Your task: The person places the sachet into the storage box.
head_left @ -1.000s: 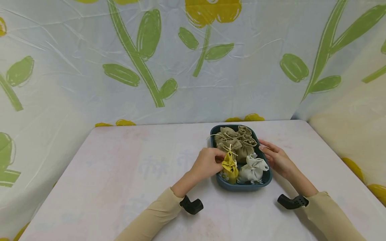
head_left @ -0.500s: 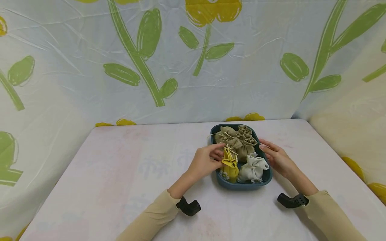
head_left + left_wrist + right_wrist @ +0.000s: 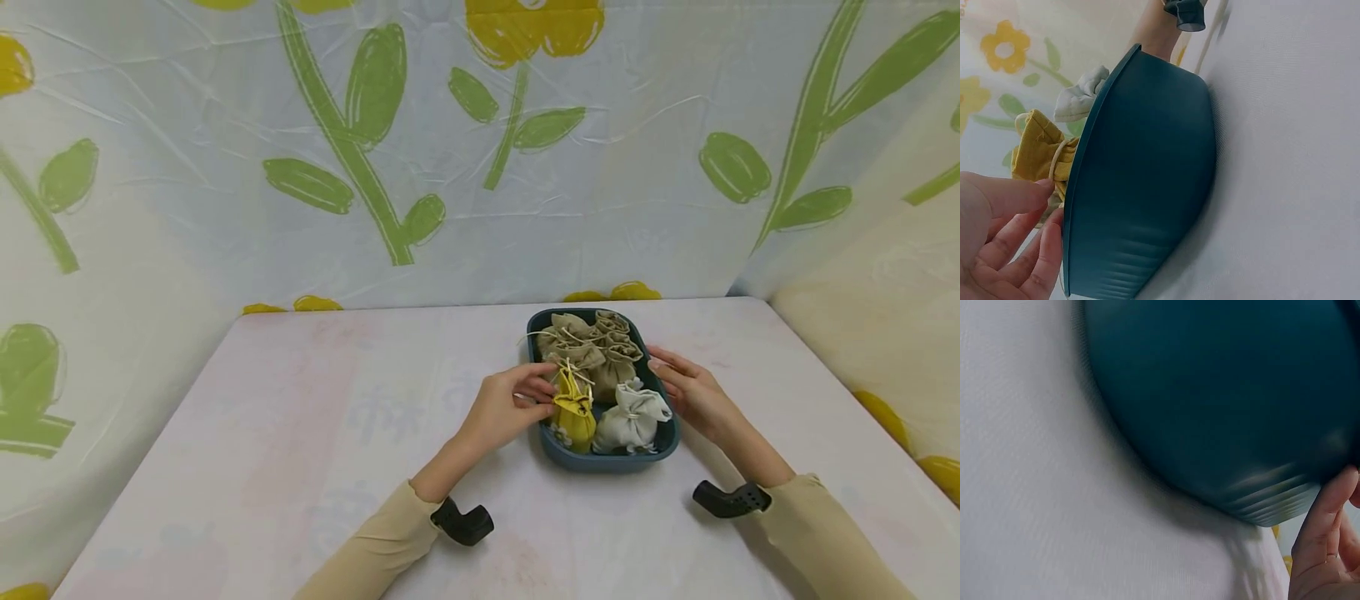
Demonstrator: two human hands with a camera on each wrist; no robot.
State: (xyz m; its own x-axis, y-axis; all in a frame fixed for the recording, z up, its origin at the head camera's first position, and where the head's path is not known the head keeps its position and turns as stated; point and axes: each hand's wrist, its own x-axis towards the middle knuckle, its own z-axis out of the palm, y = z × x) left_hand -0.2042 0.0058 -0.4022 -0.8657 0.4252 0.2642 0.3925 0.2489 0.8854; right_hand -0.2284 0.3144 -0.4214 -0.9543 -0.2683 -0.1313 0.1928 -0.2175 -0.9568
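Observation:
A dark teal tub [image 3: 607, 462] stands on the table with small cloth drawstring pouches inside. A yellow pouch [image 3: 574, 423] sits upright in its near left corner, tied with a pale cord. Beside it is a white pouch [image 3: 630, 421]; brown pouches [image 3: 617, 375] fill the far part. My left hand [image 3: 501, 408] is at the tub's left rim, fingers loosely bent and spread, thumb tip right at the yellow pouch's neck in the left wrist view. The right hand [image 3: 693, 396] rests its fingers against the tub's right side, partly hidden by the rim.
A pale cloth covers the table [image 3: 315, 433], whose far edge runs just behind the tub. White sheets printed with green leaves and yellow flowers [image 3: 532, 29] hang behind and at both sides. Black wrist cameras [image 3: 463, 523] sit on both wrists.
My left fingers have let go of the yellow pouch's gathered top and spread apart, the hand drawing slightly left. The pouch stands straighter. My right hand stays at the tub's side.

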